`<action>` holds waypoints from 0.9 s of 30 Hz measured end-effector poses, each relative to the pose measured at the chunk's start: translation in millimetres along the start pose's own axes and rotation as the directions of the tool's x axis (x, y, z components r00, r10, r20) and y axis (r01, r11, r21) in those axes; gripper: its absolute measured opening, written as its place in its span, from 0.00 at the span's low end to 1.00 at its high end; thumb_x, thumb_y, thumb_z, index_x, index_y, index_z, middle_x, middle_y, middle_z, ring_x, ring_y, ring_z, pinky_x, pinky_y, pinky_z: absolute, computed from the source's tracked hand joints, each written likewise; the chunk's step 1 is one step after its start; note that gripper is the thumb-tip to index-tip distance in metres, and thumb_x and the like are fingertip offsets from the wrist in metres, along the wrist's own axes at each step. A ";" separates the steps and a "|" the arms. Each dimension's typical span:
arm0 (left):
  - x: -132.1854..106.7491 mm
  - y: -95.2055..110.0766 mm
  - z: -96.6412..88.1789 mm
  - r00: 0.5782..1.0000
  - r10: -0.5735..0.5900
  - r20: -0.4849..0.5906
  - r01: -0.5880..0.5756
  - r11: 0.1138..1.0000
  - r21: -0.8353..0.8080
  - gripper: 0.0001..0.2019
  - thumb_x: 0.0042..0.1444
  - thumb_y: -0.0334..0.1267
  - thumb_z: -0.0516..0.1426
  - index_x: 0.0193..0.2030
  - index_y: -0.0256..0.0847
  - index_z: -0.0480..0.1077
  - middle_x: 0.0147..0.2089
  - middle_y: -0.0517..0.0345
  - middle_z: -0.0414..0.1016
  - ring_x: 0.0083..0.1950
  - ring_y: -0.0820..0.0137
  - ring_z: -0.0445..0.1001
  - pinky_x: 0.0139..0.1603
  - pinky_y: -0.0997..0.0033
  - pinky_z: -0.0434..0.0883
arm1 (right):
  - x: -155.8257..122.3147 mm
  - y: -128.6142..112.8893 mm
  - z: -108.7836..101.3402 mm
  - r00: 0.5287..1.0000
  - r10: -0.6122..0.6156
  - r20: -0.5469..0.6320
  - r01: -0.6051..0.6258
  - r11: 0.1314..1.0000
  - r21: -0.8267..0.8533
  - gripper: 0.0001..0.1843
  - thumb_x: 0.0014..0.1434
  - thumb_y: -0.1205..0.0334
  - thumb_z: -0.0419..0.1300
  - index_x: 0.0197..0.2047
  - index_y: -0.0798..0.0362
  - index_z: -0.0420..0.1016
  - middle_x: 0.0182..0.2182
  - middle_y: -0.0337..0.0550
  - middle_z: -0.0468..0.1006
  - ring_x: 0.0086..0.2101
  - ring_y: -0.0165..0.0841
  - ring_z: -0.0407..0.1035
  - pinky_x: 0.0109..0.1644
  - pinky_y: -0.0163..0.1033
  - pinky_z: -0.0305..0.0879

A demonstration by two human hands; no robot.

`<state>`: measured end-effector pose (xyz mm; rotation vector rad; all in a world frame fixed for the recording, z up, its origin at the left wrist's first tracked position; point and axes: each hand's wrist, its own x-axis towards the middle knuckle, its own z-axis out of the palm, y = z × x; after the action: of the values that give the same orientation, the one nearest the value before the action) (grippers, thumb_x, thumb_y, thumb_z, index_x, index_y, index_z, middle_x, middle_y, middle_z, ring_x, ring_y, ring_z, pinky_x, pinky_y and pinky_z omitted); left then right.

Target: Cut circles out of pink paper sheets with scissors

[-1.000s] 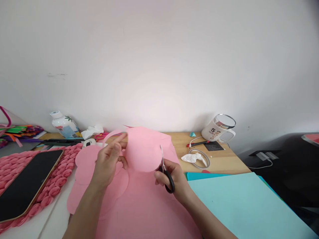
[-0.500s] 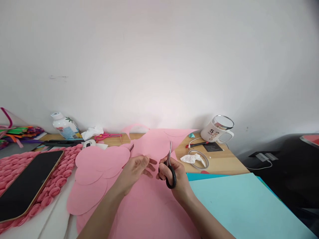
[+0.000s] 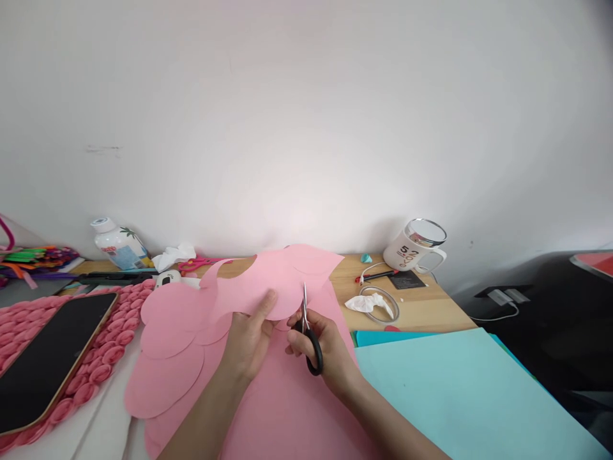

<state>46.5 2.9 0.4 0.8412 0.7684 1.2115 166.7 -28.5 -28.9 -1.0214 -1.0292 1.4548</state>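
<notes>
My left hand [image 3: 249, 338] pinches the lower edge of a pink paper sheet [image 3: 282, 278] with curved cut-outs along its rim, thumb on top. My right hand [image 3: 318, 345] grips black-handled scissors [image 3: 309, 329], blades pointing up into the sheet's edge just right of my left thumb. Several cut pink paper circles [image 3: 172, 338] lie overlapped to the left. A larger pink sheet [image 3: 287, 409] lies flat under both hands.
A teal paper sheet [image 3: 460, 390] lies at the right. A phone [image 3: 48, 358] rests on a pink knitted mat [image 3: 103, 358] at the left. At the back stand a white mug [image 3: 414, 249], a bottle [image 3: 117, 246], pink scissors [image 3: 196, 263], crumpled tissue [image 3: 368, 303] and a tape ring.
My left hand dropped the cut circle and took hold of the sheet's lower edge. The sheet swung round and the scissors moved a little left to its edge.
</notes>
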 end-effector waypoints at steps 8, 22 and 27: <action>0.7 -11.6 -1.0 0.961 0.209 -0.178 -0.178 0.968 0.176 0.26 0.44 0.36 0.65 0.52 0.43 0.68 0.48 0.54 0.76 0.58 0.60 0.66 0.56 0.62 0.66 | 0.9 -8.3 -3.5 0.999 -0.038 0.031 0.039 0.999 -0.032 0.19 0.44 0.51 0.68 0.27 0.54 0.65 0.22 0.33 0.60 0.25 0.27 0.52 0.28 0.33 0.49; 3.1 -13.3 -8.9 0.922 0.328 -0.204 -0.255 0.915 0.313 0.22 0.41 0.35 0.65 0.47 0.41 0.70 0.43 0.53 0.77 0.55 0.59 0.68 0.53 0.61 0.69 | 1.9 -5.7 -6.6 0.995 -0.053 0.086 0.055 0.998 -0.021 0.19 0.44 0.54 0.69 0.26 0.55 0.63 0.21 0.32 0.60 0.23 0.25 0.50 0.25 0.32 0.46; 3.4 -13.9 -13.7 0.908 0.406 -0.100 -0.335 0.849 0.408 0.06 0.48 0.39 0.61 0.31 0.40 0.70 0.28 0.59 0.75 0.33 0.66 0.75 0.35 0.68 0.74 | -1.1 -6.7 -5.4 0.991 -0.051 0.124 0.040 0.995 0.089 0.15 0.47 0.55 0.67 0.27 0.56 0.68 0.23 0.34 0.63 0.26 0.27 0.57 0.31 0.34 0.57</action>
<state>41.9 6.2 -18.5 1.2580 1.0468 1.5256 173.8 -28.6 -23.8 -0.8481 -1.0637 1.5288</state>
